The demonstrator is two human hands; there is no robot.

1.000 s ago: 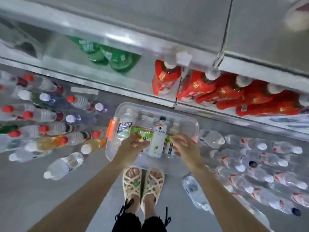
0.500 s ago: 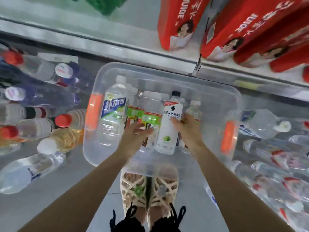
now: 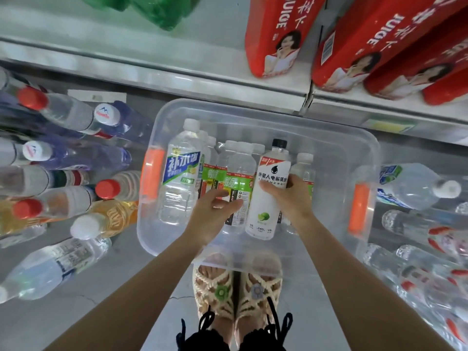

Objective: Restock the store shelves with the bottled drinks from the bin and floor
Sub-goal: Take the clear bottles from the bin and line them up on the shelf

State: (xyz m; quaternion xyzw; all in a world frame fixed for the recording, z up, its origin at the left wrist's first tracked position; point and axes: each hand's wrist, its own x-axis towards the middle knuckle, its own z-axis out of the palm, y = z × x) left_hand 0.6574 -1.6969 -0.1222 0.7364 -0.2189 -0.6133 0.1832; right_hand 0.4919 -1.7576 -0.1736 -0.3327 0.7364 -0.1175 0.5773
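A clear plastic bin (image 3: 336, 138) with orange handles sits on the floor below the shelf. Several drink bottles lie inside it. My right hand (image 3: 291, 196) grips a white bottle with a black cap and a lime picture (image 3: 268, 193). My left hand (image 3: 212, 216) hovers with loosely spread fingers over the green-labelled bottles (image 3: 236, 181), holding nothing. A large clear bottle with a blue-and-white label (image 3: 181, 173) lies at the bin's left side.
Red juice bottles (image 3: 276, 34) and green bottles (image 3: 162, 11) stand on the shelf (image 3: 177, 79) above the bin. Many water bottles stand on the floor at left (image 3: 68, 115) and lie at right (image 3: 415, 186). My sandalled feet (image 3: 238, 279) are just behind the bin.
The view has dropped closer to the bin. My right hand has closed around the white bottle. My left hand has stayed over the green-labelled bottles.
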